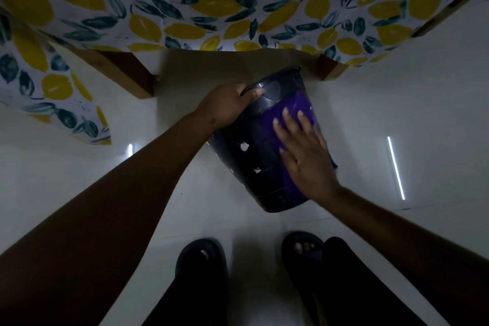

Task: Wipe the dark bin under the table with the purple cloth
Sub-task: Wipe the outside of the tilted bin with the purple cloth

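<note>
The dark bin (248,164) is tilted, its base toward me and its rim toward the table edge, low over the white floor. My left hand (226,106) grips the bin's rim, fingers curled over the edge. The purple cloth (288,114) lies spread on the bin's right side. My right hand (304,151) presses flat on the cloth with straight, spread fingers. Small holes show in the bin's wall.
A table with a lemon-print tablecloth (211,8) spans the top, with wooden legs (132,74) at left and right. The white tiled floor (397,114) surrounds the bin. My feet in dark sandals (203,262) stand just below it.
</note>
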Motion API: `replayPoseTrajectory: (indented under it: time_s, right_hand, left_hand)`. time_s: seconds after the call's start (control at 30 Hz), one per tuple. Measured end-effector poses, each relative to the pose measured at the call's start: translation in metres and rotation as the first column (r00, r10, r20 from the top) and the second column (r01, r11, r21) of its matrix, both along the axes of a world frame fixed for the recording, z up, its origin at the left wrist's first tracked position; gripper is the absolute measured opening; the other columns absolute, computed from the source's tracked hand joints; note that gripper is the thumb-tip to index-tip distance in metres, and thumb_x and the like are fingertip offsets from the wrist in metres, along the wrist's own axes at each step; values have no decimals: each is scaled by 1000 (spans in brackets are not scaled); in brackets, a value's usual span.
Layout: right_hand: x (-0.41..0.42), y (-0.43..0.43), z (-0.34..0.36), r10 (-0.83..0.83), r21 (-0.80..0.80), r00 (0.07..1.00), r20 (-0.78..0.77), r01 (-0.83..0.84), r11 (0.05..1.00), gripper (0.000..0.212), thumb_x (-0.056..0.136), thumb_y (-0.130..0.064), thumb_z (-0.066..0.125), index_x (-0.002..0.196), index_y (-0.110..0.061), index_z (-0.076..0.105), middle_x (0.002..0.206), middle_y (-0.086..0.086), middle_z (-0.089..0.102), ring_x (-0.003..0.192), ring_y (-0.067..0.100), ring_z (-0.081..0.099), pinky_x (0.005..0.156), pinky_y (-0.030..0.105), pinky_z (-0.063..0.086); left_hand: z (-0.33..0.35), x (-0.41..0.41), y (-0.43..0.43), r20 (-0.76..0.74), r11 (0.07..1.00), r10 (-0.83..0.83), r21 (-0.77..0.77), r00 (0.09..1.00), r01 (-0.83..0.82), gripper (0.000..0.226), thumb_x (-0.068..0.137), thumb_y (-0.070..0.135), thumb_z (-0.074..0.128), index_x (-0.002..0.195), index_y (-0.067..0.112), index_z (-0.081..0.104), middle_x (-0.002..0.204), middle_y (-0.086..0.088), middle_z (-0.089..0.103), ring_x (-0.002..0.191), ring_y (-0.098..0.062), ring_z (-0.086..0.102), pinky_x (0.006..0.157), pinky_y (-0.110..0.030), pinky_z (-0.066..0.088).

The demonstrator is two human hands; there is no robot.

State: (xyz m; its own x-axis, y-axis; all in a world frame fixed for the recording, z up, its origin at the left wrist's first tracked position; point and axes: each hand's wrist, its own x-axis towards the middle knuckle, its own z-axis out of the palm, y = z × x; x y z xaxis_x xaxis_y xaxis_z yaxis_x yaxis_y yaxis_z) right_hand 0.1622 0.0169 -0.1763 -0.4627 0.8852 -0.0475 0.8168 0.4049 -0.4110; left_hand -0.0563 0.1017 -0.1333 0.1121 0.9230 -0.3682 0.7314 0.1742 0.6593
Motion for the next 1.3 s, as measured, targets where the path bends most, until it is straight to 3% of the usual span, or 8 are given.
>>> replayPoseTrajectory:
  time_s: [0.17,0.3,0.43,0.6,0.77,0.9,1.13,1.3]
  right_hand:
    - [19,37,2,-282,-258,924,-258,216,942,56,103,-16,38,150,-30,13,160,-12,7,149,12,3,121,34,15]
    - [29,-27,-2,-81,-85,993,-85,74,994,59,97,-27,36,152,-28,16,160,-7,16,150,23,7,119,50,19]
    - [14,-30,3,132,21,987,93,-135,991,61,94,-29,35,152,-32,19,162,-6,15,151,25,8,119,51,18]
    - [3,22,9,-94,-96,993,-75,87,992,56,99,-32,29,154,-30,17,163,-7,9,151,21,2,120,50,20]
    - [14,25,4,-102,-105,984,-143,88,991,56,98,-34,27,153,-30,19,162,-11,7,152,19,2,120,49,20]
    - [13,29,4,-113,-108,978,-176,95,990,56,98,-33,27,153,-28,20,162,-9,10,152,20,4,120,50,20]
    - [14,-40,-5,98,15,991,91,-100,995,68,89,-27,38,154,-29,16,164,-2,12,151,29,5,115,57,26]
    - [5,4,3,89,42,994,57,-91,995,63,93,-26,39,153,-28,19,163,-2,15,151,26,6,117,52,24]
  left_hand:
    - [5,5,0,-8,1000,10,-13,1000,-10,45,95,52,42,99,12,62,96,-11,66,93,-24,61,75,-28,40]
    - [3,4,1,-21,1000,16,-14,1000,-17,42,95,51,43,98,13,62,89,-5,60,88,-21,58,73,-26,36]
    - [5,1,-1,8,1000,10,-17,1000,-10,42,95,49,44,113,16,62,103,-9,66,100,-23,60,79,-26,38]
    - [11,9,6,-15,998,-18,-60,1000,17,44,95,52,42,109,15,61,97,-6,62,89,-18,56,75,-28,38]
    - [11,-2,1,74,994,3,-106,997,4,32,92,47,52,95,16,59,92,-3,63,82,-11,58,71,-25,42]
    - [7,-5,-12,54,998,57,-41,997,-55,34,95,45,47,109,18,64,107,-4,67,101,-15,60,80,-22,39]
    - [8,5,8,-98,1000,1,3,995,-1,57,88,63,40,121,21,60,119,-8,66,112,-25,59,97,-38,46]
    - [13,13,15,-75,995,-82,-56,994,78,32,98,44,39,95,19,58,105,-14,64,94,-21,57,78,-26,35]
